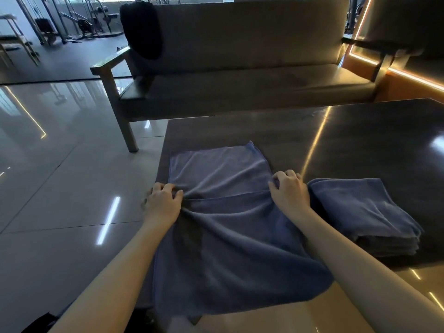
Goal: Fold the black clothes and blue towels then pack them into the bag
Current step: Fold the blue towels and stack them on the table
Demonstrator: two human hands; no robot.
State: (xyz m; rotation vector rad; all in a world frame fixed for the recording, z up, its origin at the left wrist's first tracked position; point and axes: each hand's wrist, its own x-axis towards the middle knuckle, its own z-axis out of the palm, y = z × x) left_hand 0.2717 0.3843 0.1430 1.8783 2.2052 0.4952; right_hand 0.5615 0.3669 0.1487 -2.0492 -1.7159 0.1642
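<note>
On table (360,140), curled fingers (168,188) pinch blue towel (228,224)

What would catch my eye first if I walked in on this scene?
The blue towel spread on the dark table, with the left hand and right hand bunching its side edges. Just right of it sits a stack of folded blue towels, and beyond the table a black garment hangs over the sofa back.
</note>
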